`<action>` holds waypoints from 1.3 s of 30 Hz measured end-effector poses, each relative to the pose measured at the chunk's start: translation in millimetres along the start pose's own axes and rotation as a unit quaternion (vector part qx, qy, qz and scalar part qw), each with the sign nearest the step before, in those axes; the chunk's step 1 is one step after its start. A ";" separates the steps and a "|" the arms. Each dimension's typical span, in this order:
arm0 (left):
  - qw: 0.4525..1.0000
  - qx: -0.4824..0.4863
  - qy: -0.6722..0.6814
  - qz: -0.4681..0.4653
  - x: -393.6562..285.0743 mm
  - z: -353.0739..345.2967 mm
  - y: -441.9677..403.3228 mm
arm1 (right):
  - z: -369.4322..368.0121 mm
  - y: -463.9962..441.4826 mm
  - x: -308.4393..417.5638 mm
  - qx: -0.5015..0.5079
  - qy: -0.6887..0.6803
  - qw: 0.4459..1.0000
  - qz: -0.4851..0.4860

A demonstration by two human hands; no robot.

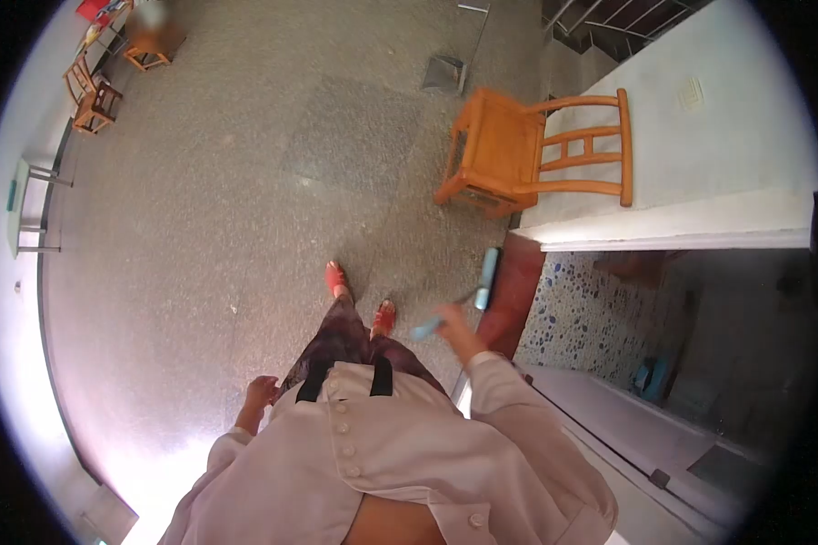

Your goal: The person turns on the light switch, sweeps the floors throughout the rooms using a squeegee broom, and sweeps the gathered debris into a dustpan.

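Note:
My right hand (456, 329) is closed around the handle of a light-blue lint roller (488, 272), somewhat blurred. The roller's head points away from me, over the floor beside a dark red doorway threshold (515, 295). At my other side hangs my left hand (262, 391), beside my thigh, with loosely bent fingers and nothing visible in it. My feet, in red sandals (384, 318), stand on the speckled grey floor (245, 200).
Ahead on the right, a wooden chair (504, 150) stands against the white wall (682, 163). Behind it is a long-handled dustpan (445, 74). A doorway on the right opens onto a pebble-patterned floor (582, 313). More chairs (95, 98) and a small table (18, 209) line the left wall.

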State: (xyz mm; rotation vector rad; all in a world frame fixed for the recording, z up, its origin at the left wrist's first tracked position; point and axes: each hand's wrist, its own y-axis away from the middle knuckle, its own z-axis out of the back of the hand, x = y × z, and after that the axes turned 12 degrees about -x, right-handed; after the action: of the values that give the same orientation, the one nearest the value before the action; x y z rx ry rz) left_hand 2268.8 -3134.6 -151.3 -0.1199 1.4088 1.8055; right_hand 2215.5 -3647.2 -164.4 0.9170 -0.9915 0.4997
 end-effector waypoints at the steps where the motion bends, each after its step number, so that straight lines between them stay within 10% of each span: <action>1: 0.983 0.006 -0.103 -0.150 14.2 1.6 -11.2 | -46.6 -1.2 35.8 -0.010 -0.181 0.959 -0.217; 2: 0.985 0.009 -0.070 -0.158 22.1 0.1 -22.3 | -92.3 -4.8 56.1 -0.019 -0.347 0.839 -0.418; 3: 0.999 -0.002 0.000 -0.037 4.3 -3.0 -24.0 | -143.0 -28.8 -50.1 -0.005 -0.326 0.857 -0.399; 5: 0.993 -0.027 0.084 0.081 -17.3 -5.9 -36.4 | -172.5 -25.3 69.2 0.040 -0.282 0.868 -0.406; 8: 0.983 -0.005 -0.062 -0.173 -8.9 9.1 -95.4 | -205.7 -59.9 139.6 0.151 -0.278 0.879 -0.358; 9: 0.963 -0.016 -0.111 -0.246 -34.8 11.7 -106.7 | -211.0 -86.0 141.4 0.195 -0.320 0.838 -0.397; 14: 0.979 -0.036 0.179 0.091 -175.7 38.1 -120.5 | -189.2 -189.5 181.8 0.270 -0.592 0.508 -0.564; 20: 0.980 -0.081 0.141 0.117 -206.8 55.6 -180.7 | -144.0 -191.7 284.3 0.131 -0.386 0.848 -0.339; 25: 0.981 -0.030 0.128 0.144 -209.6 41.3 -233.8 | -111.5 -254.5 290.5 0.078 -0.236 0.930 -0.270; 29: 0.984 -0.011 0.124 0.127 -264.7 16.5 -264.0 | -78.3 -341.1 265.6 0.019 -0.244 0.926 -0.289; 32: 0.999 0.000 0.023 -0.026 -313.1 -2.5 -306.3 | -45.5 -418.7 233.8 0.117 -0.447 0.773 -0.434; 38: 0.995 -0.009 0.075 0.070 -490.6 -49.8 -349.4 | -42.2 -476.9 280.0 0.079 -0.473 0.721 -0.499; 39: 0.995 -0.006 0.081 0.051 -519.3 -58.3 -359.4 | -41.6 -478.7 297.9 0.067 -0.396 0.792 -0.460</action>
State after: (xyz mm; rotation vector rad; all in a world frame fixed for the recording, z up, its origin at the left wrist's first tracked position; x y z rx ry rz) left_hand 2818.3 -3450.4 -172.6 -0.2085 1.5408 1.9236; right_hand 2727.1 -3883.2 -116.3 1.6555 -1.0888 -0.7298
